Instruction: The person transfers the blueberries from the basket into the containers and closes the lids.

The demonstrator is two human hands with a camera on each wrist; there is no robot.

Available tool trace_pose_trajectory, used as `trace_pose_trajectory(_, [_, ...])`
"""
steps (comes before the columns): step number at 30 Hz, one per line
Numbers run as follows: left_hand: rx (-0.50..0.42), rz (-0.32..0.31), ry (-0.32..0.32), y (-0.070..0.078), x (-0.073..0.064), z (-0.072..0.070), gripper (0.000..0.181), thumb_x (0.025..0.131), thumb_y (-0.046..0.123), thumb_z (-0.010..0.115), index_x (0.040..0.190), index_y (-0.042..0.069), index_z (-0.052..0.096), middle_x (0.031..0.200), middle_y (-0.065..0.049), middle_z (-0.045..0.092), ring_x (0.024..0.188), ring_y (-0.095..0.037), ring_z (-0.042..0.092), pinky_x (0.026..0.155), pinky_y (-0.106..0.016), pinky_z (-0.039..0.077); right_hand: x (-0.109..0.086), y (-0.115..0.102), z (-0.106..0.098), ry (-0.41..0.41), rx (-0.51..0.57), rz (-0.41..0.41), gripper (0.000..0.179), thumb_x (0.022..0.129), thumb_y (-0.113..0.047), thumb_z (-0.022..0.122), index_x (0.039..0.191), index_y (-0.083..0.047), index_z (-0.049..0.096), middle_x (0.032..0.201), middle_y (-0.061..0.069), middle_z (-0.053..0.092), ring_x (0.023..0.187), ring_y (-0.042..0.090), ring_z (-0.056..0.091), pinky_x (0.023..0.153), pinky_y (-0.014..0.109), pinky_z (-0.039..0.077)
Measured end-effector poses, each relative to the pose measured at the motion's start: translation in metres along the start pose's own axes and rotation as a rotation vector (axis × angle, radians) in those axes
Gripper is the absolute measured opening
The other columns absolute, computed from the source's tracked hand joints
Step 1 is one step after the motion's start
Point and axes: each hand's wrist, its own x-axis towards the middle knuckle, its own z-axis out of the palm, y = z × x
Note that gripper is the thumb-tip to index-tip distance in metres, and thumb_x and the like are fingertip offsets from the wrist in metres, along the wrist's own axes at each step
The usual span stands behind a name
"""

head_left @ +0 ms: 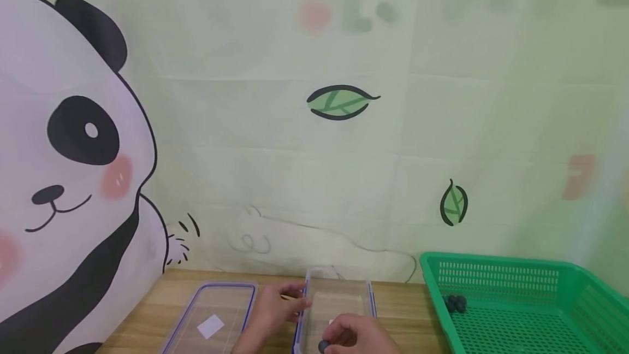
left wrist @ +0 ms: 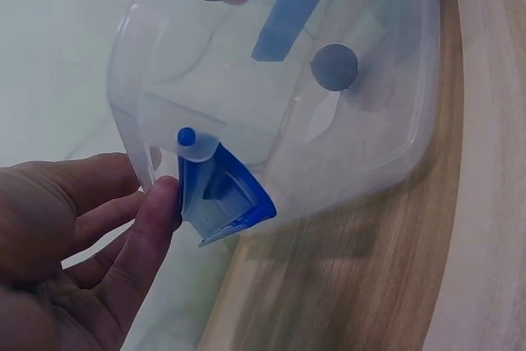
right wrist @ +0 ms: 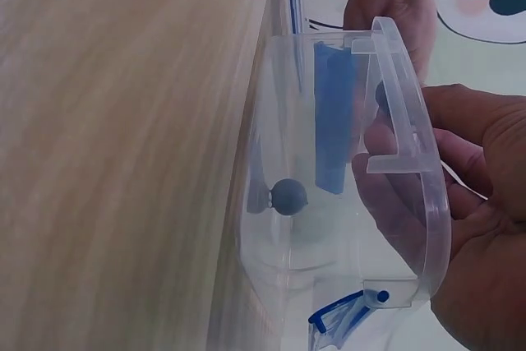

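Note:
A clear plastic box point(head_left: 339, 296) with blue latches stands in front of me. My left hand point(head_left: 279, 306) is at its left side; in the left wrist view the thumb and fingers pinch its rim beside a blue latch point(left wrist: 222, 199). My right hand point(head_left: 361, 335) reaches in over the near end of the box. Between its thumb and fingertips is a dark round blueberry-like fruit point(head_left: 323, 346), also seen through the wall in the right wrist view. Another such fruit point(right wrist: 289, 196) lies on the bottom of the box, near a white paper label point(left wrist: 324, 117).
A clear lid point(head_left: 223, 310) with a blue seal and a white label lies left of the box. At the right stands a green basket point(head_left: 437, 294) with several dark fruits point(head_left: 456, 304) in its left corner. Behind the wooden table point(head_left: 403, 310) hangs a panda-print cloth point(head_left: 275, 168).

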Motion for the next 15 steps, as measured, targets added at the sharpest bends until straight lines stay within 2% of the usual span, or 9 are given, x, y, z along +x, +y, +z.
trace_pose_trajectory(10, [-0.003, -0.048, -0.007, 0.0004, 0.0007, -0.0001, 0.036, 0.089, 0.0, 0.084, 0.123, -0.008, 0.073, 0.096, -0.008, 0.075, 0.073, -0.019, 0.073, 0.066, -0.034, 0.067, -0.0022, -0.0048, 0.0008, -0.022, -0.018, 0.011, 0.01, 0.099, -0.006, 0.074, 0.108, -0.002, 0.075, 0.097, 0.003, 0.074, 0.091, 0.022, 0.07, 0.086, 0.039, 0.061])
trace_pose_trajectory(15, [-0.007, -0.039, -0.006, 0.0013, 0.0008, 0.0001, 0.037, 0.09, 0.0, 0.084, 0.124, -0.008, 0.072, 0.097, -0.008, 0.075, 0.073, -0.019, 0.072, 0.067, -0.034, 0.067, -0.0007, -0.004, -0.0007, -0.019, -0.016, 0.021, 0.01, 0.099, -0.006, 0.074, 0.108, -0.001, 0.075, 0.098, 0.004, 0.074, 0.092, 0.023, 0.07, 0.087, 0.041, 0.061])
